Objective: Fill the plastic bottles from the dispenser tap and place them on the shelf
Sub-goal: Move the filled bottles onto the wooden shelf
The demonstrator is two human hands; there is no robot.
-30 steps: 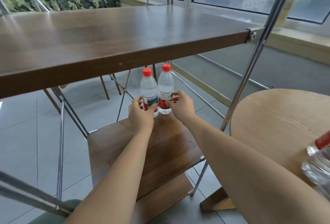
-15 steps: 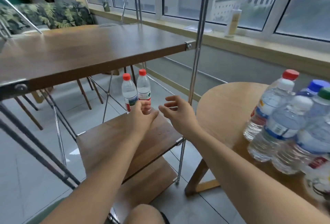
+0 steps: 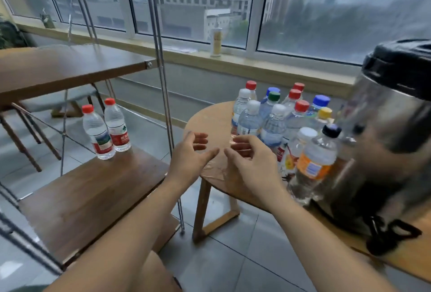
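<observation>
Plastic bottles point(image 3: 272, 126), clear with red, blue, green, yellow, white and black caps, clustered upright on round pale wooden table point(image 3: 205, 119), between dark wooden shelf on steel rods point(image 3: 88, 189) and steel drum dispenser with black lid point(image 3: 384, 128). Two more on shelf, touching side by side near its far edge: red-capped bottle with green-and-red label point(image 3: 99, 133) and red-capped bottle with red-and-white label point(image 3: 116, 126), apparently filled and placed.

Left hand point(image 3: 189, 154) and right hand point(image 3: 249, 159) both empty, fingers loosely spread and slightly bent, palms facing each other, hovering over near edge of table, just short of cluster. Probably reaching for next bottle.

Best taken from outer edge of cluster, gripped round the body and lifted straight up to avoid toppling neighbours. Uncap before bringing mouth under black tap point(image 3: 384, 233) low on dispenser front. Hold upright and squeeze lightly, thin walls likely to buckle.

No brand legible. Green triangular mark on red-and-white label; orange label on black-capped bottle point(image 3: 314, 163) nearest dispenser. All lettering too blurred to read.
</observation>
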